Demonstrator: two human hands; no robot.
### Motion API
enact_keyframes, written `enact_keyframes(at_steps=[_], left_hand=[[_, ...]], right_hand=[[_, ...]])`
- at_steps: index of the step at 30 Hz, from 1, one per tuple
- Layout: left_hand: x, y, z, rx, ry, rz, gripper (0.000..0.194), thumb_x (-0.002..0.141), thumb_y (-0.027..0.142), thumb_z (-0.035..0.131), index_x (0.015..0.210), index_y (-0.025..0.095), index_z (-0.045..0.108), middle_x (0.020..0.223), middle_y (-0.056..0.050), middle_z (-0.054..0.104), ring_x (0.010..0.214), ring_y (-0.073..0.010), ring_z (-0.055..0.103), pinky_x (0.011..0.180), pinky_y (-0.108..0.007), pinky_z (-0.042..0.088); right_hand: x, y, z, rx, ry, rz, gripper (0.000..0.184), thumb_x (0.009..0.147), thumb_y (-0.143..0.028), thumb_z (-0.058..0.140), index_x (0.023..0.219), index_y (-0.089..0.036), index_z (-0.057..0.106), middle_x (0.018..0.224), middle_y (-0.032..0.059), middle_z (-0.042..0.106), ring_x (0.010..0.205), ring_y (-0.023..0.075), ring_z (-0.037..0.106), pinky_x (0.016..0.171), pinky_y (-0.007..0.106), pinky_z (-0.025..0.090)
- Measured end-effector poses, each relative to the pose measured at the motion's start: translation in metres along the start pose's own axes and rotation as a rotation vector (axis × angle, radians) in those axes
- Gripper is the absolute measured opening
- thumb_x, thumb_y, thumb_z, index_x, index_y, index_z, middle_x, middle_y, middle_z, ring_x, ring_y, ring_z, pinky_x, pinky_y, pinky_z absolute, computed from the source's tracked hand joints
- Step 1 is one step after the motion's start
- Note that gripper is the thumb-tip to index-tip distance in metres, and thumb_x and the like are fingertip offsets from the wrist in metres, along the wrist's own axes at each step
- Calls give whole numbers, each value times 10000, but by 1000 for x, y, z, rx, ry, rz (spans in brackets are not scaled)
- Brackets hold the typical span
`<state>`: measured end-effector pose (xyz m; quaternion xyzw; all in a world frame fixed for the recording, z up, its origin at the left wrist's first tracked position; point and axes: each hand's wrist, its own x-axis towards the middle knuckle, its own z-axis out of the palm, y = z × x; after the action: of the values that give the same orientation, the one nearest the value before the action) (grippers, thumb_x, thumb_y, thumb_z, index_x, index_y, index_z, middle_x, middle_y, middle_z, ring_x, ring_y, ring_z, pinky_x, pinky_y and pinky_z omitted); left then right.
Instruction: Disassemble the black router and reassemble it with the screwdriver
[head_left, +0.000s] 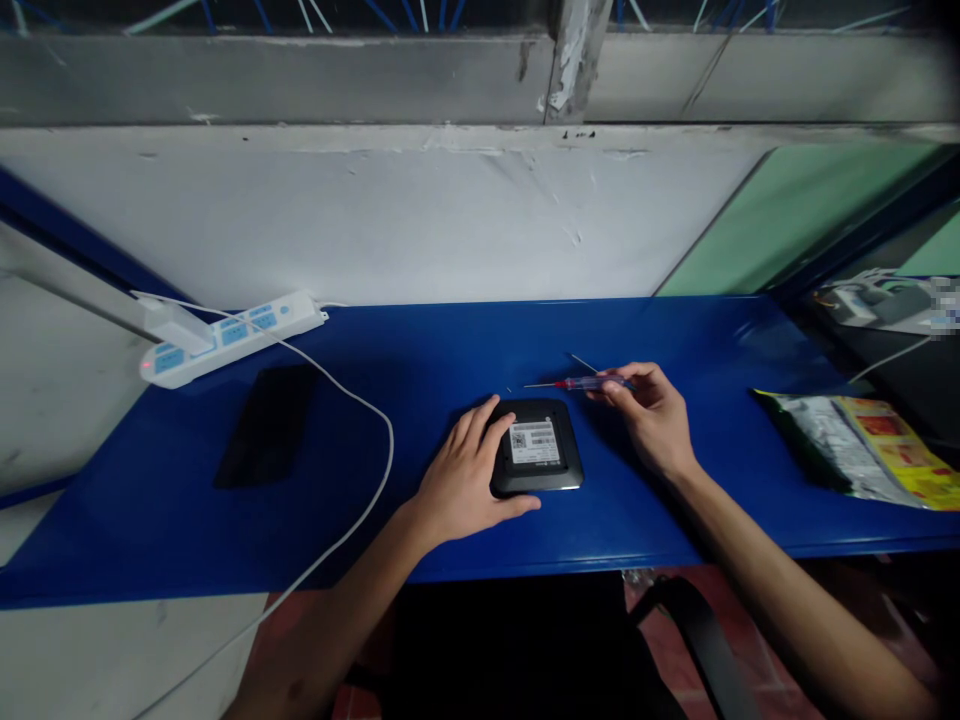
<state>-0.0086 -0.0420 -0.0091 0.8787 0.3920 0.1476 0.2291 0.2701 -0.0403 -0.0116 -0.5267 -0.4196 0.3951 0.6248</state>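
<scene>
A small black device with rounded corners (566, 455) and a white printed label lies flat on the blue table (360, 540). My left hand (469, 475) grips its left side, fingers over the far part and thumb along the near edge. In my right hand (652, 415) is a screwdriver (581, 383) with a see-through purplish handle and a red collar. Its tip points left, just beyond the device and apart from it. A second thin metal shaft (583, 363) shows by the right fingers; its other end is hidden. Tiny slivers, perhaps screws (508, 389), lie beyond the device.
A white power strip (285, 318) with a plugged-in adapter (176, 325) stands at the back left. Its white cable (391, 440) loops across the table. A dark flat phone-like object (266, 425) lies left, a yellow and silver packet (862, 445) right. A wall closes the back.
</scene>
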Motion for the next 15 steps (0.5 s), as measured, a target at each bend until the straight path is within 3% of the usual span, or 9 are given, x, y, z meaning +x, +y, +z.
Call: enact_keyframes(at_steps=[15], left_hand=[[0, 1, -1, -30, -6, -9, 905, 796, 589, 751, 1501, 208, 329, 1644, -177, 249, 1487, -402, 286, 1164, -603, 370]], right_hand=[[4, 0, 12, -69, -45, 11, 271, 772, -393, 829, 883, -265, 617, 947, 1, 724, 813, 173, 736, 841, 370, 639]])
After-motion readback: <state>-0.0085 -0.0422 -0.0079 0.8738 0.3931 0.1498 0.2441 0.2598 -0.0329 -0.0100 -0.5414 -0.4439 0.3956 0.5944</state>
